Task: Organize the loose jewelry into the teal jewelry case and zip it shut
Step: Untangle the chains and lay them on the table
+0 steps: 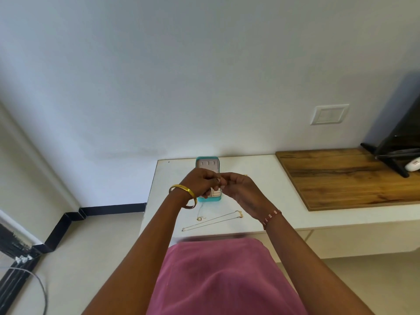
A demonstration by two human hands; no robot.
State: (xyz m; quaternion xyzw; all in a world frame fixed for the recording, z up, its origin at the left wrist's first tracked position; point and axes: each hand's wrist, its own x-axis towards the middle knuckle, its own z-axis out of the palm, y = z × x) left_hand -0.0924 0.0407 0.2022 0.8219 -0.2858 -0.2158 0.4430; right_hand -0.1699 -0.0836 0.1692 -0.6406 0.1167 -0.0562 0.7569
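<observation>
The teal jewelry case [207, 160] lies open on the white counter [261, 178], its pale lining showing. My left hand [201, 181] and my right hand [238, 186] meet just above the case, fingertips together, pinching a small ring-like piece [218, 180] between them. The hands hide the case's middle. Nearer to me on the counter lie a thin long chain [211, 221] with a gold clasp end and a short chain with a small gold ring pendant [199, 218]. A tiny gold item [245, 175] peeks out behind my right hand.
A wooden board [341, 176] covers the counter's right part, with a black stand [395, 142] and a white device [412, 165] on it. A wall plate [329, 114] is on the wall. Floor and a cable [42, 289] lie at left.
</observation>
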